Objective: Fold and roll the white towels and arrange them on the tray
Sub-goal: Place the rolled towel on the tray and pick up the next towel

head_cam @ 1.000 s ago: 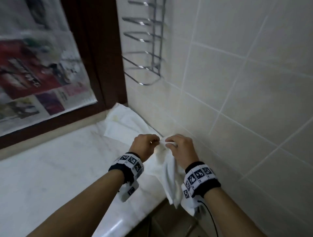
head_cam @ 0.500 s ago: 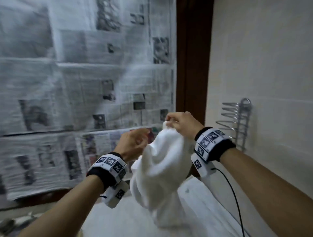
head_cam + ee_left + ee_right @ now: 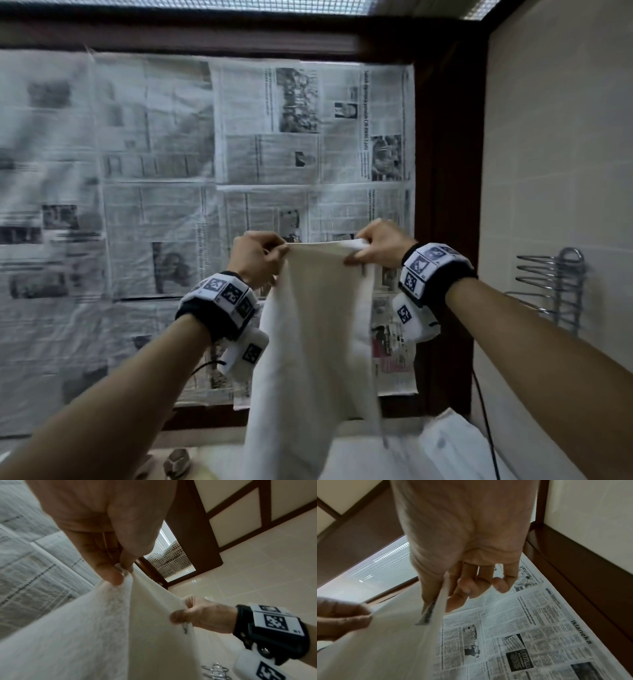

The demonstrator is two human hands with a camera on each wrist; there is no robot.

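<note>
A white towel point(image 3: 315, 335) hangs in the air in front of a newspaper-covered window, its top edge stretched flat. My left hand point(image 3: 260, 255) pinches the towel's top left corner point(image 3: 122, 570). My right hand point(image 3: 376, 248) pinches the top right corner point(image 3: 436, 601) between thumb and forefinger, with the other fingers loosely curled. The towel's lower end drops down to the counter. More white towel cloth point(image 3: 452, 442) lies on the counter at the lower right. No tray is in view.
A pale marble counter point(image 3: 363, 459) runs below the window. Newspaper sheets point(image 3: 205, 192) cover the window in a dark wooden frame point(image 3: 445, 205). A chrome wire rack point(image 3: 555, 284) sticks out of the tiled wall on the right. A small metal fitting point(image 3: 176, 464) sits at the counter's lower left.
Both hands have risen from the counter with the towel and moved apart. The bunched towel now hangs stretched between them, and my view has swung up to the window.
</note>
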